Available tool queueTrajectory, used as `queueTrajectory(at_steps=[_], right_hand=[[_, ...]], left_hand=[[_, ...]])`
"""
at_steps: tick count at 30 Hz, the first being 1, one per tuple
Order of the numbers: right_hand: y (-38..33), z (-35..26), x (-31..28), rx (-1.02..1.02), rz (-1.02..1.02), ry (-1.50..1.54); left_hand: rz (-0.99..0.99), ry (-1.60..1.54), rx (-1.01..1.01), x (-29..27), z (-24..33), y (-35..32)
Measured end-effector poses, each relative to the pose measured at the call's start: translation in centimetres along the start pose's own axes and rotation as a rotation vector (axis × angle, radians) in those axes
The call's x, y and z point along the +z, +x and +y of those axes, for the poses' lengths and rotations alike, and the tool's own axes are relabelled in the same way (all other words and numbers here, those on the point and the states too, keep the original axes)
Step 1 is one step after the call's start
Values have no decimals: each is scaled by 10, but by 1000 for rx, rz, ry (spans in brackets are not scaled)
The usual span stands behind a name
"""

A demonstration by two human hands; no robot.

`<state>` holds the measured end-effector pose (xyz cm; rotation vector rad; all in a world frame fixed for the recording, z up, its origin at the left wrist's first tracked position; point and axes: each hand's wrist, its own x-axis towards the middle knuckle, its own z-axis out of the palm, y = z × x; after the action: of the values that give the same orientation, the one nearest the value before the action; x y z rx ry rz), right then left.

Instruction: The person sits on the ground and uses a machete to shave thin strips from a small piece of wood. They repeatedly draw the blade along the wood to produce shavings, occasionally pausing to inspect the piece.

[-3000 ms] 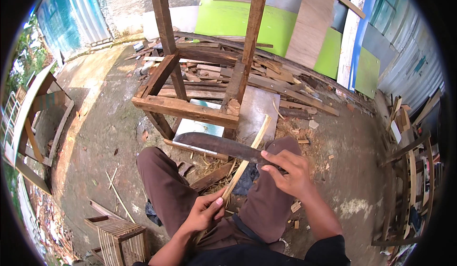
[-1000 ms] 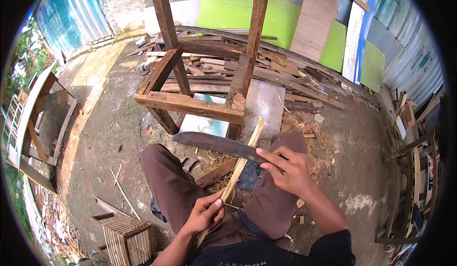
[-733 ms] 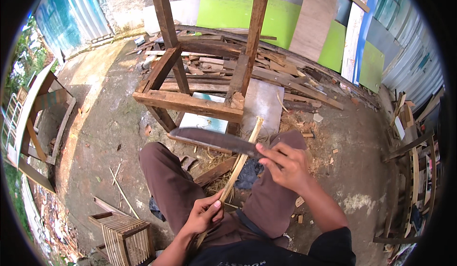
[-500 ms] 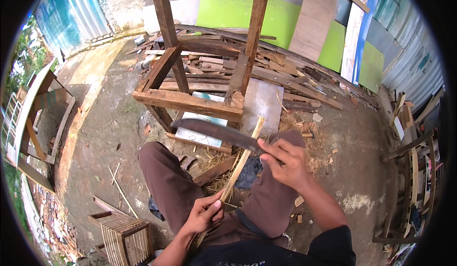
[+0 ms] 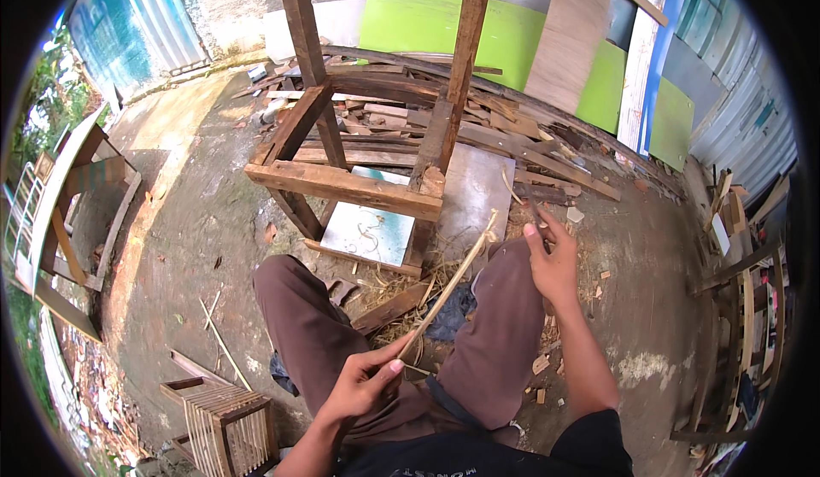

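Note:
A thin pale strip of wood or bamboo slants up and away over my lap, its far end frayed. Its lower part is gripped in my left hand, thumb along the top. My right hand, above my right knee, is closed round a large dark-bladed knife. The blade is seen nearly end-on, so most of its length is foreshortened. Knife and strip are apart. Pale shavings lie on the ground between my legs, beside a dark cloth.
Ahead stands a rough brown wooden frame with a white-and-teal panel at its base. Scrap planks are piled behind it. A slatted wooden piece sits at lower left, a table-like piece at far left, wooden racks at right.
My right hand has lifted the knife off the strip and moved right and away, turning the blade from broadside to nearly end-on. My left hand still grips the strip, barely moved.

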<state>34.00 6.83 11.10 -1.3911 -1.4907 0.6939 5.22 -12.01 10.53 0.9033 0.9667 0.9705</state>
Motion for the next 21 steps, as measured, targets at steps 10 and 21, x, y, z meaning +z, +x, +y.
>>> queueTrajectory(at_steps=[10,21], right_hand=[[-10,-64,-10,401,-296,636],[-12,-51,4,394,-304,581]], left_hand=[[93,368,64,-6,9,12],[114,456,68,-13,26,14]])
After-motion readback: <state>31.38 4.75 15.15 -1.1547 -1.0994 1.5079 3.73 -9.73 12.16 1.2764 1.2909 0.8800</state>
